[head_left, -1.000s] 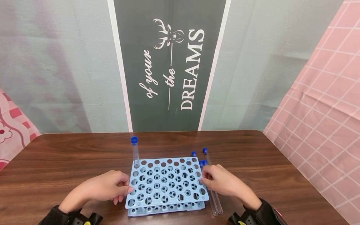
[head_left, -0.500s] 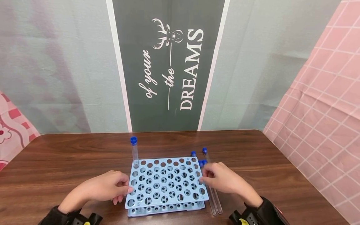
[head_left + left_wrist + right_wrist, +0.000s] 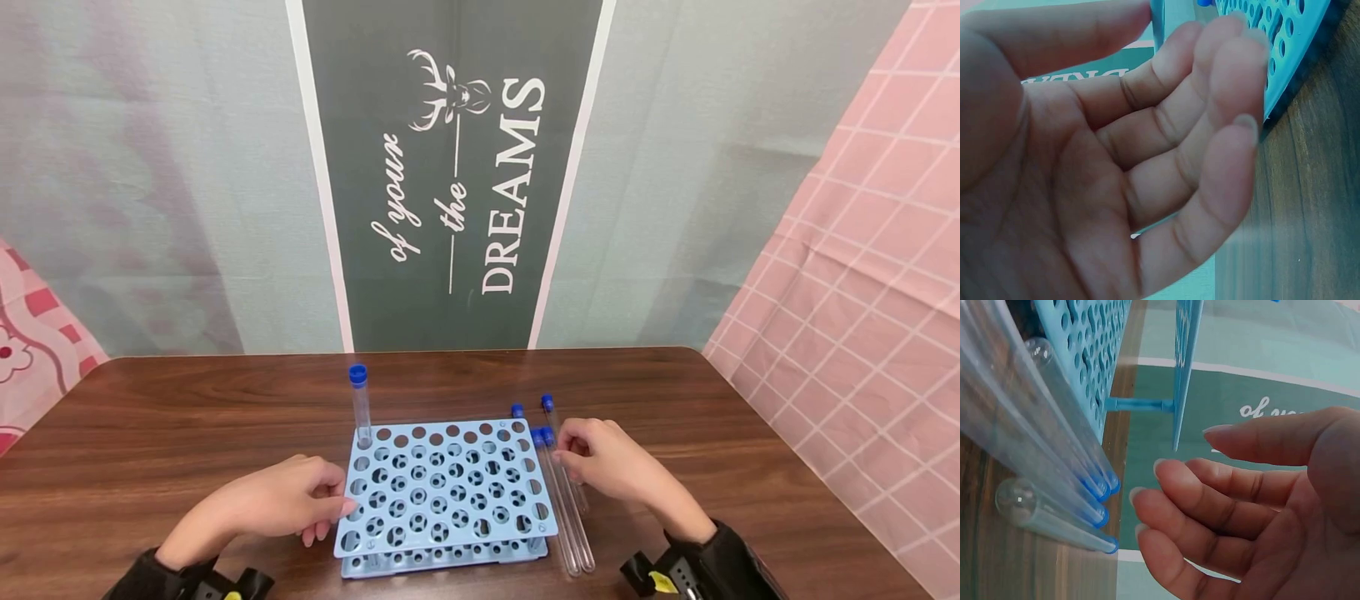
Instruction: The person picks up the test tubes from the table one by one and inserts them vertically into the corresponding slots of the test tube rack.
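Observation:
A light blue test tube rack [image 3: 442, 492] with two perforated plates stands on the table. My left hand [image 3: 288, 498] grips the left edge of its upper plate, the thumb on top and the fingers below; the left wrist view shows the plate edge [image 3: 1159, 25] between them. A blue-capped test tube [image 3: 362, 408] stands upright in the back left corner hole. Several capped test tubes [image 3: 570, 533] lie along the rack's right side. Over these tubes hovers my right hand [image 3: 600, 458], apart from the rack, fingers loosely bent and holding nothing in the right wrist view.
The brown wooden table [image 3: 187, 408] extends to both sides of the rack. Behind it hangs a grey-green cloth [image 3: 442, 317] with white lettering. Pink checked cloth [image 3: 862, 317] hangs at the right, and a pink patterned cloth [image 3: 37, 350] at the left.
My right hand has come off the rack's right edge and shifted right and slightly back, over the lying test tubes. The left hand and the rack have stayed put.

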{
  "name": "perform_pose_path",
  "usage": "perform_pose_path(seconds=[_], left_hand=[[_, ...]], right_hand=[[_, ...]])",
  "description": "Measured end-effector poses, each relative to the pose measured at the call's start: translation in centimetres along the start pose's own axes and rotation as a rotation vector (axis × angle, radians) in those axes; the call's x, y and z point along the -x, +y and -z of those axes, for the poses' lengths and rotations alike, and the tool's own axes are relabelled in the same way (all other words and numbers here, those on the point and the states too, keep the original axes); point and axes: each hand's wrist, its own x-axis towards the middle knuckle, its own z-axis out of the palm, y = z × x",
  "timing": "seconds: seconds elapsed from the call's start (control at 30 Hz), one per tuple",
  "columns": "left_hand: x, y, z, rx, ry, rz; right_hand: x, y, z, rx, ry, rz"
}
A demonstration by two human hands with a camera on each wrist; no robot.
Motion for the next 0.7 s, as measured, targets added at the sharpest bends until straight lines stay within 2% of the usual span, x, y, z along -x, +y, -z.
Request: perform_pose_path(seconds=[0.4,0.7], left_hand=[[0.1,-0.1,0.0,0.003,0.006,-0.012],[0.0,-0.1,0.0,0.007,0.001,-0.008]], right_hand=[[-0.3,1.2,0.1,-0.036,0.014,-0.079],[-0.5,2.1,0.2,-0.008,0.012,-0.094]])
